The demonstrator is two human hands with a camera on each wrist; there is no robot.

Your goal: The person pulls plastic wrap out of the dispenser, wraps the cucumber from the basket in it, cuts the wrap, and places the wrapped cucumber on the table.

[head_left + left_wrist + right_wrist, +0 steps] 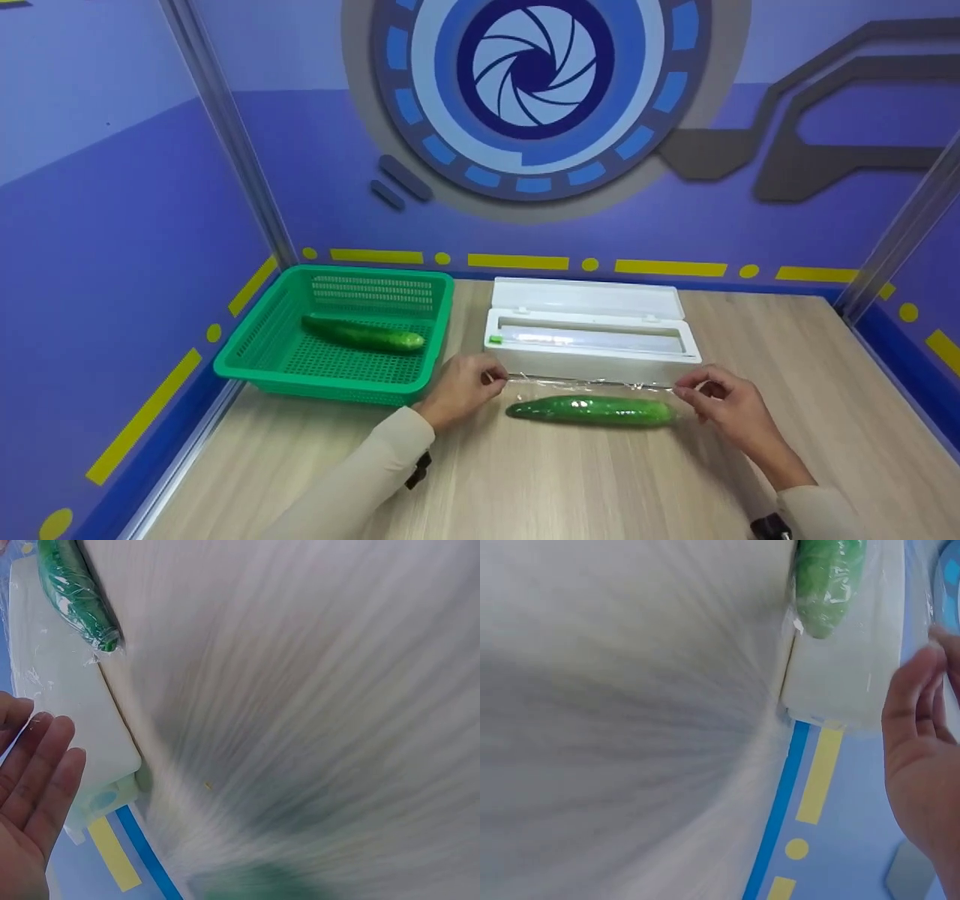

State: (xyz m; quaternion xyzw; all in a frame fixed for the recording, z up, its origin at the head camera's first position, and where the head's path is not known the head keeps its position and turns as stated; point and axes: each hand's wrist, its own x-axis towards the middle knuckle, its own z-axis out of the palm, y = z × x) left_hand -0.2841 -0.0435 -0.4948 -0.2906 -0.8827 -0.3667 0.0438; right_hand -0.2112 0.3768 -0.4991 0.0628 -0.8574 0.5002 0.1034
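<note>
A green cucumber (592,411) lies on the table under clear, shiny plastic wrap (581,384). Along its far side, the film's edge is stretched between both hands. My left hand (466,388) pinches the film's left end between thumb and index finger; in the left wrist view its other fingers (46,765) are fairly straight. At the right end my right hand (721,405) pinches the film, thumb against fingertip in the right wrist view. Just beyond the hands stands a white wrap dispenser box (592,364) with its lid (589,298) raised and a roll visible inside.
Left of the dispenser is a green plastic basket (330,382) holding another cucumber (364,335). A small green slider (495,340) sits at the dispenser's left front. Blue-purple printed walls (300,172) enclose the back and sides of the wooden table (570,487).
</note>
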